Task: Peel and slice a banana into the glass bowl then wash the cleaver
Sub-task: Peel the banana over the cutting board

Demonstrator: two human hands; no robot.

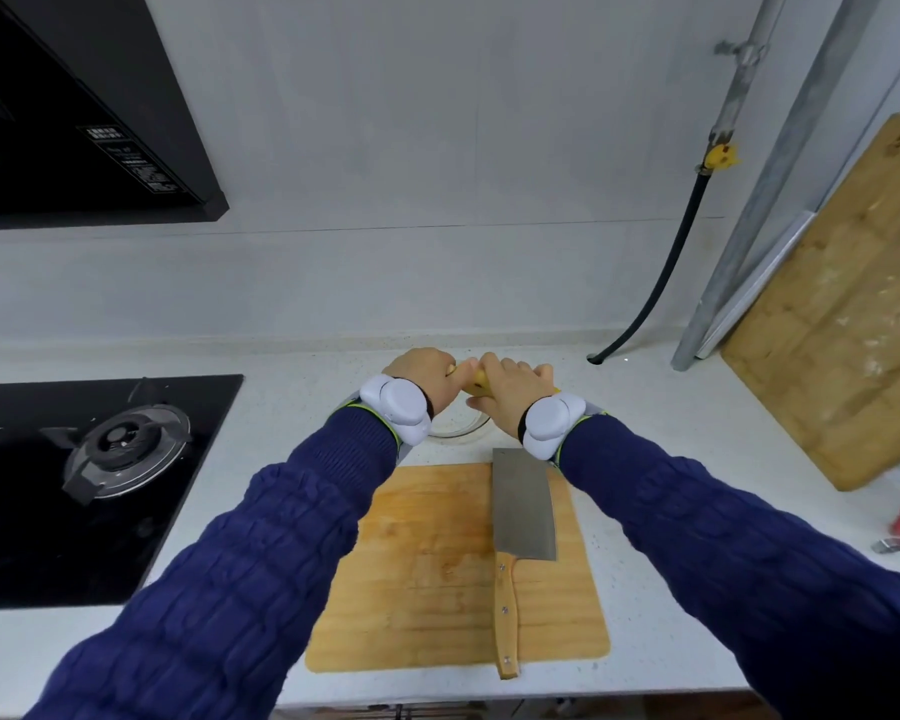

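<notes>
In the head view, both arms reached to the far side of the counter (645,589), and the two hands met just above the glass bowl (463,429), which stood just beyond the far edge of the cutting board (427,574).

The banana (476,381) showed only as a strip of yellow between the hands. The right hand (510,392) had its fingers curled over the fruit's body. The left hand (422,374) was closed at the fruit's left end, apparently pinching the tip or stem, though its fingertips were hidden behind the back of the hand. A white wrist unit (398,414) sat on each wrist.

The cleaver (523,504) lay flat on the right part of the board, handle towards the near edge, with no hand on it.

This looked like the start of peeling, as no loose skin or slices could be seen. The next move would call for a firm hold with the right hand while the left snapped the tip and drew the skin back in strips.

A gas hob (120,449) lay to the left, and a second wooden board (853,314) leaned at the far right. The only writing was a white label (126,153) on the black extractor hood (48,96) at the far left, too small to read.
</notes>
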